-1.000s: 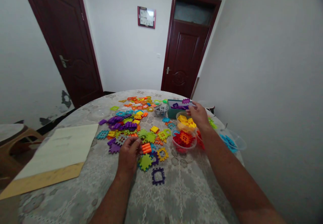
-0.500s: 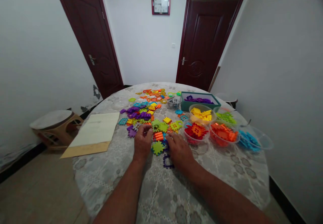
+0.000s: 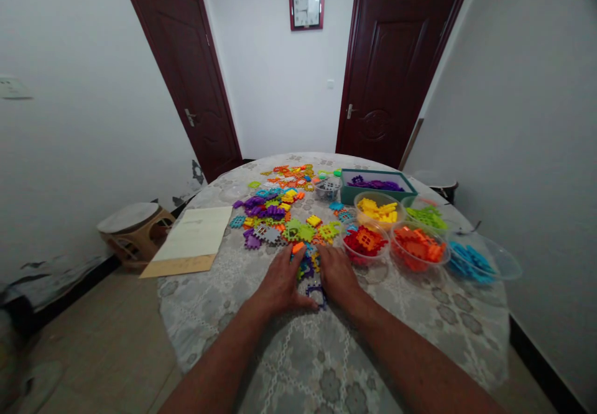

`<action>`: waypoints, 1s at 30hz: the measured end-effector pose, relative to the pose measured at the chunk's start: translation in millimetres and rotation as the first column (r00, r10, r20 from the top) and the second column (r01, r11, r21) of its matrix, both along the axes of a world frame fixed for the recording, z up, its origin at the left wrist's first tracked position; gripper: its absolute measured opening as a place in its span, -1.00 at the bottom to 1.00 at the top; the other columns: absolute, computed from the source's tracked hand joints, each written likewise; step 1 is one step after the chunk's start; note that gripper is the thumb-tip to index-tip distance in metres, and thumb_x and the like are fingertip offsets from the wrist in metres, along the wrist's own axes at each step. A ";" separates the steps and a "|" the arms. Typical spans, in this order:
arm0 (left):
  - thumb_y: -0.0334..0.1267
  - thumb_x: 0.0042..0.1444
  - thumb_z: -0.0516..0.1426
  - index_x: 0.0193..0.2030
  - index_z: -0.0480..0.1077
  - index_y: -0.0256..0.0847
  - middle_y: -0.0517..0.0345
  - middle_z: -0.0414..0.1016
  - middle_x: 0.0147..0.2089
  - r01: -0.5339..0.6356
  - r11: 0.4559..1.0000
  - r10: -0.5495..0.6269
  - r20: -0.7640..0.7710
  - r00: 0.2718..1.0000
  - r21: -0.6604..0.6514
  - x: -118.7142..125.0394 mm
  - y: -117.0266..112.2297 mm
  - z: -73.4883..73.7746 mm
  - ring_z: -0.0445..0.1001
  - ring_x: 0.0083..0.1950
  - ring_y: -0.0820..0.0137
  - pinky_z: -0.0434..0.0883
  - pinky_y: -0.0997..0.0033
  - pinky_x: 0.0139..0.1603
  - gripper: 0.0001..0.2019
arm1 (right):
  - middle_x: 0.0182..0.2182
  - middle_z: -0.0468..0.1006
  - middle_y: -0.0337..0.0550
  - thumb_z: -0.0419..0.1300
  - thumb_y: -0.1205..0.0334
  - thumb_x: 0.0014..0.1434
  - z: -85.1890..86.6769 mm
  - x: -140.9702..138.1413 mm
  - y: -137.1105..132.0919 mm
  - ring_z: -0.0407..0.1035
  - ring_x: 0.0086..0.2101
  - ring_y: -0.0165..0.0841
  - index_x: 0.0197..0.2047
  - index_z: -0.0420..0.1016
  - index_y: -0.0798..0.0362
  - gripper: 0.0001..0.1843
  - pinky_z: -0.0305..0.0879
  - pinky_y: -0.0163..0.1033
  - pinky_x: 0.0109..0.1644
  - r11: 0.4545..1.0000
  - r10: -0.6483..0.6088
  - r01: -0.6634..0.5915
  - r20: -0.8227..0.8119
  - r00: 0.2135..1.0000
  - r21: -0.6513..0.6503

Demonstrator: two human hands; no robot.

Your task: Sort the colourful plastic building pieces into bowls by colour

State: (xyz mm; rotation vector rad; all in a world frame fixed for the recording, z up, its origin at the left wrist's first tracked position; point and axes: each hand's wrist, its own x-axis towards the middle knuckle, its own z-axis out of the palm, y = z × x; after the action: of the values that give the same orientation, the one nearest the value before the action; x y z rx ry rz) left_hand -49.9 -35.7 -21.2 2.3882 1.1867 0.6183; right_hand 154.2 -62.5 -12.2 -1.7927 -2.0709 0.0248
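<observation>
My left hand (image 3: 281, 282) lies low over the table with its thumb spread away from the fingers. Its fingertips rest against an orange piece (image 3: 297, 248) at the left side of a small cluster of plastic building pieces (image 3: 305, 266), dark blue and purple among them. On the cluster's other side is my right hand (image 3: 339, 277), fingers stretched forward and touching its edge; its thumb is hidden. A purple square frame piece (image 3: 316, 297) lies between the two hands, near the left thumb. Just beyond are grey gear-shaped pieces (image 3: 267, 234) and lime green gear pieces (image 3: 298, 230).
Clear bowls hold red pieces (image 3: 364, 243), orange pieces (image 3: 418, 244), yellow pieces (image 3: 379, 210), green pieces (image 3: 425, 216) and blue pieces (image 3: 471, 262). A teal box (image 3: 349, 195) contains purple pieces. Paper (image 3: 191, 234) lies at left; mixed pieces (image 3: 263, 206) are heaped farther back.
My left hand has moved nearer and right, its thumb spreading below the cluster and its palm covering where the green gear showed. My right hand stays beside the pieces. The view has shifted left.
</observation>
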 end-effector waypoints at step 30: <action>0.00 0.08 0.34 0.28 0.38 -0.19 -0.27 0.41 0.25 0.080 0.983 -0.089 0.047 0.995 0.163 4.7 -2.8 13.1 0.33 0.28 -0.13 0.28 -0.27 0.37 -0.34 | 0.02 0.56 0.03 0.08 0.24 0.35 -3.8 -5.4 -2.1 0.45 0.09 -0.10 0.08 0.53 -0.06 -0.70 0.36 0.11 0.30 0.998 0.013 0.023 -0.502 0.865 0.065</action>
State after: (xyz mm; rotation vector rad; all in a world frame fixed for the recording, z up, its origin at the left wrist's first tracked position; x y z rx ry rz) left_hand -45.2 -38.5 -8.1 2.5230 1.0419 0.7732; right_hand 148.8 -64.6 -16.1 -1.5418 -1.6676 0.3757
